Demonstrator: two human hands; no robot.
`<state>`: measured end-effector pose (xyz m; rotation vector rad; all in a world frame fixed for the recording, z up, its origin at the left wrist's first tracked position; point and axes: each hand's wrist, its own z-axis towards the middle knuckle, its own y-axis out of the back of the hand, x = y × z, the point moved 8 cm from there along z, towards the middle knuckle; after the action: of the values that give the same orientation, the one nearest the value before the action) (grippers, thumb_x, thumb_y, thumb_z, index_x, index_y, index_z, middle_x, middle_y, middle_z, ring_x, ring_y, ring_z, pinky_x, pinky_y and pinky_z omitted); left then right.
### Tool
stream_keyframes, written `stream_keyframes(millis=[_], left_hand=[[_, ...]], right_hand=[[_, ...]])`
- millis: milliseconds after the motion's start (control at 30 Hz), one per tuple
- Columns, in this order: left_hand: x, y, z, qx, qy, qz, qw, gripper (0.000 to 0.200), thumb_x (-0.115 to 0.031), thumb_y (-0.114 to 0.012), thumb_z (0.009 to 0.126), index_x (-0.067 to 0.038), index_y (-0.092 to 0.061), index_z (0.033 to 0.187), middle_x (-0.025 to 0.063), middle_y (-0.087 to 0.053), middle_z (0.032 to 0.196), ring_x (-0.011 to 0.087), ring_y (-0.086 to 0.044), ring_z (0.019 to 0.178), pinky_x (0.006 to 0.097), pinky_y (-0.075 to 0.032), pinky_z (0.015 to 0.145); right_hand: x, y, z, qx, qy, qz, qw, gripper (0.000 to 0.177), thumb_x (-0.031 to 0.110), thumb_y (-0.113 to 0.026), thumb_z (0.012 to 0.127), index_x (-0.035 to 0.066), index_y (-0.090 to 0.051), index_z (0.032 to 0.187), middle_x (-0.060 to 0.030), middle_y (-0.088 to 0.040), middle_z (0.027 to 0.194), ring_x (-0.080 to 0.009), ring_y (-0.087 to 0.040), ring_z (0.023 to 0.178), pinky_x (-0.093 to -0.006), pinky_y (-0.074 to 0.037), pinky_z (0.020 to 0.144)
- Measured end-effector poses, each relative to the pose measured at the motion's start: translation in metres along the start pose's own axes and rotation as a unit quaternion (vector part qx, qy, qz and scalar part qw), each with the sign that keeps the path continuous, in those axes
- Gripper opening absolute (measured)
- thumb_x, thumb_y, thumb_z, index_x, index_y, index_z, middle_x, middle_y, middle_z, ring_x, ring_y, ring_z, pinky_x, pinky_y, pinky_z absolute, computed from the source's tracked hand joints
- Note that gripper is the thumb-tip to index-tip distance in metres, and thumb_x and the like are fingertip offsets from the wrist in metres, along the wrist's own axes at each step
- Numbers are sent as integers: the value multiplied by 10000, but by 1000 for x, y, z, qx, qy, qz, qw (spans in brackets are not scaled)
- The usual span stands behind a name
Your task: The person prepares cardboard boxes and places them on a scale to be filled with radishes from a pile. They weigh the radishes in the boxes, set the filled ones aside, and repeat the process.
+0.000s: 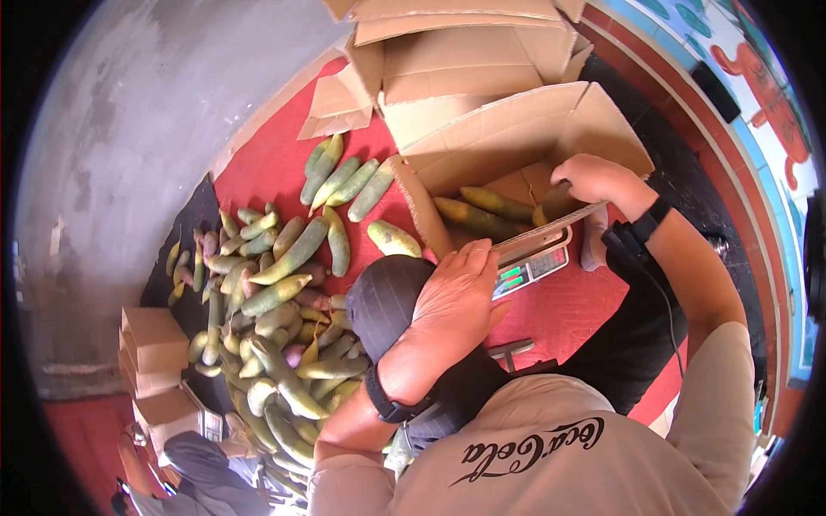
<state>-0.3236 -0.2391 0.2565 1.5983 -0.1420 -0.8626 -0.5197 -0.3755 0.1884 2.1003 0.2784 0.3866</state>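
Note:
My right hand (594, 182) reaches over the near wall of a cardboard box (482, 138). Its fingers curl down at a green radish (557, 205) inside, their tips partly hidden. Two more green radishes (497, 204) lie on the box floor, long and yellowish green. My left hand (456, 288) is flat with fingers stretched out, beside the box's near left corner and above my dark striped knee (387, 297). A digital scale (538, 268) with lit green digits sits under the near edge of the box.
A large heap of green radishes (288, 370), some pinkish, spreads over the red mat (267, 181) at left. Open cardboard boxes (465, 60) stand beyond mine. Smaller cartons (155, 353) and another person (206, 469) are at lower left. A grey wall (155, 103) rises at left.

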Motion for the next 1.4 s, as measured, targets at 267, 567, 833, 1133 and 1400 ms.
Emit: stream_keyframes(millis=[267, 567, 833, 1133, 1400], left_hand=[[0, -2, 0, -4, 12, 20, 1000, 607, -266, -692, 749, 43, -462, 1218, 195, -449, 1252, 314, -413, 1224, 483, -289, 1063], [4, 32, -18, -198, -35, -153, 968, 472, -192, -705, 754, -3, -552, 1158, 179, -481, 1293, 360, -449, 1207, 427, -367, 1019], [126, 64, -120, -385, 223, -231, 865, 252, -97, -634, 816, -16, -617, 1054, 130, -612, 1115, 220, -579, 1008, 334, -454, 871], [326, -143, -250, -270, 495, -293, 772, 299, -218, -586, 833, -16, -646, 1045, 156, -664, 930, 287, -631, 887, 351, -475, 823], [420, -317, -249, -60, 437, -42, 896, 549, -338, -634, 748, 6, -551, 1168, 220, -547, 1202, 346, -519, 1117, 402, -416, 954]], right_hand=[[25, 45, -58, -215, 102, 119, 964, 209, 122, -597, 792, 15, -618, 969, -173, -643, 893, -328, -617, 846, -402, -479, 730], [-14, 56, -177, -409, 55, 137, 901, 156, -8, -558, 839, -16, -589, 992, -137, -579, 858, -235, -603, 808, -288, -468, 736], [-121, -21, -230, -392, -167, 136, 894, 135, 13, -551, 869, -24, -587, 993, -138, -604, 907, -242, -614, 846, -300, -474, 767], [-105, -29, -226, -385, -157, 70, 907, 129, 43, -568, 868, -21, -594, 977, -160, -622, 931, -295, -629, 879, -325, -475, 781], [-108, -34, -230, -385, -189, 50, 902, 110, 41, -564, 872, -20, -598, 957, -165, -626, 933, -299, -629, 875, -328, -473, 778]])
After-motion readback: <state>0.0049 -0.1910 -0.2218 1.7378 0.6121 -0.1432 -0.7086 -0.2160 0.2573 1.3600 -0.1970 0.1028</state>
